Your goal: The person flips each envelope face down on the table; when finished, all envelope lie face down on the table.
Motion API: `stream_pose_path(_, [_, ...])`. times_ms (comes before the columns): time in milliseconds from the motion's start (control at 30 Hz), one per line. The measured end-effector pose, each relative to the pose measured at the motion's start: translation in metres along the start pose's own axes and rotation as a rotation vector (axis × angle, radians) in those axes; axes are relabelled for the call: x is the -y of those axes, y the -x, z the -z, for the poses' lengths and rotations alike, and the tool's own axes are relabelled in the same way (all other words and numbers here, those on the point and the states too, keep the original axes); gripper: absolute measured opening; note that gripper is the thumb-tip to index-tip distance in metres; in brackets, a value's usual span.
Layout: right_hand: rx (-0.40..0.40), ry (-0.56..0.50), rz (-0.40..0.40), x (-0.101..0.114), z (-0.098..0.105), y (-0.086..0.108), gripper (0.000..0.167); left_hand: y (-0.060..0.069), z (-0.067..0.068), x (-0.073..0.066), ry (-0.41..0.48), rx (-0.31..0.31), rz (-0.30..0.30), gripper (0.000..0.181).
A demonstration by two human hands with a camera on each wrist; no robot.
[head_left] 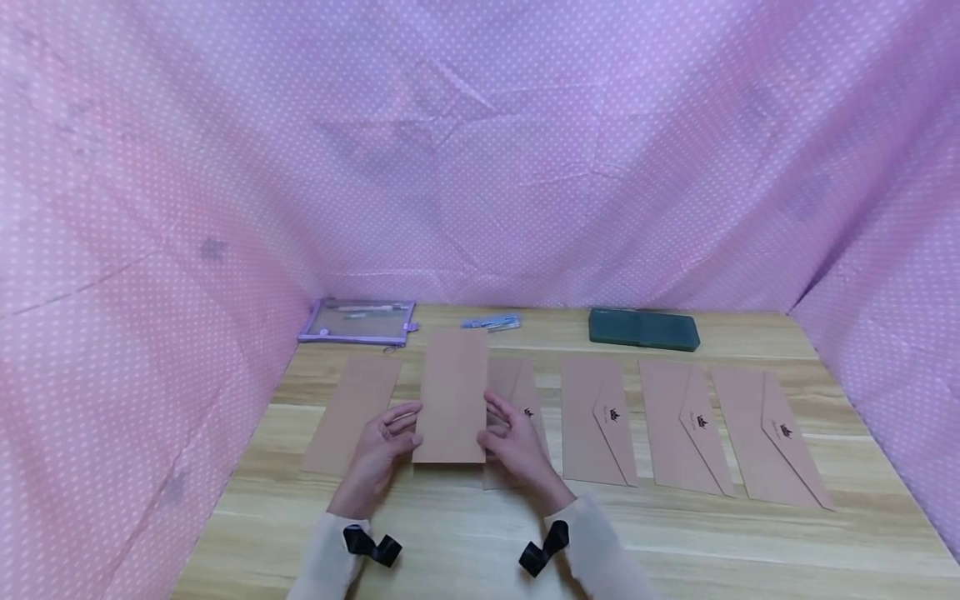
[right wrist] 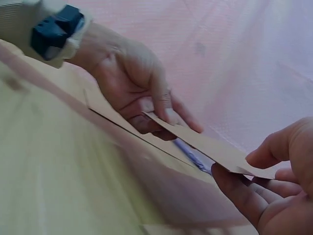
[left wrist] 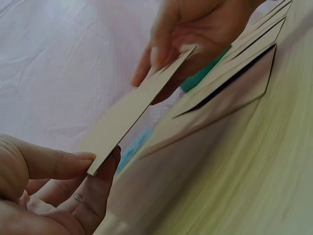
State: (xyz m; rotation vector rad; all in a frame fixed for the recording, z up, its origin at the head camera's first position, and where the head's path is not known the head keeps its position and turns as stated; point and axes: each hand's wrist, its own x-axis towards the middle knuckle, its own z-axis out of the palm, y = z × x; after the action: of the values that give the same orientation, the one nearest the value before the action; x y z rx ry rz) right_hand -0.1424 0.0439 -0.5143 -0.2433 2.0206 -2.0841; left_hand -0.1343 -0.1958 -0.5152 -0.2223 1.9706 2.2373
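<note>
A plain brown envelope [head_left: 454, 396] is held above the table between both hands, its flapless face toward the head camera. My left hand [head_left: 375, 454] pinches its left edge, thumb on the near face and fingers behind, as the left wrist view shows of the envelope [left wrist: 129, 115]. My right hand [head_left: 519, 442] pinches the right edge in the same way; in the right wrist view its thumb lies on top of the envelope [right wrist: 210, 147]. Behind my right hand lies an envelope with a crown print [head_left: 517, 383], partly covered. A plain envelope [head_left: 352, 412] lies left of my left hand.
Three more crown-printed envelopes [head_left: 596, 433], [head_left: 678, 433], [head_left: 765, 442] lie in a row to the right. Along the back of the wooden table [head_left: 450, 542] are a purple-edged mesh pouch [head_left: 360, 322], a small blue item [head_left: 491, 322] and a dark green case [head_left: 643, 329]. Pink dotted cloth [head_left: 480, 167] surrounds the table.
</note>
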Motion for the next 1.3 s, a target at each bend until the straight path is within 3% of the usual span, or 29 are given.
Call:
stream_pose_path(167, [0.064,-0.028,-0.026,-0.004,-0.015,0.006,0.07,0.002,0.016,-0.002,-0.027,-0.022,0.022,0.06])
stream_pose_path(467, [0.078,0.016,-0.053,-0.011,-0.039,0.009,0.065,0.006,0.04,-0.002,-0.036,0.056,0.017,0.062])
stream_pose_path(600, [0.084,0.052,-0.052,-0.011,-0.045,0.009,0.064,0.006,0.047,-0.002,-0.068,0.051,0.036,0.062])
stream_pose_path(833, [0.08,0.076,-0.104,-0.012,-0.053,0.006,0.065,0.005,0.052,-0.003,-0.15,-0.004,0.065,0.059])
stream_pose_path(1033, [0.074,0.089,-0.14,-0.012,-0.057,0.003,0.062,0.008,0.048,-0.007,-0.214,-0.07,0.098,0.056])
stream_pose_path(1300, [0.082,0.096,-0.18,-0.006,-0.055,0.005,0.058,0.012,0.043,-0.017,-0.341,-0.102,0.087,0.052])
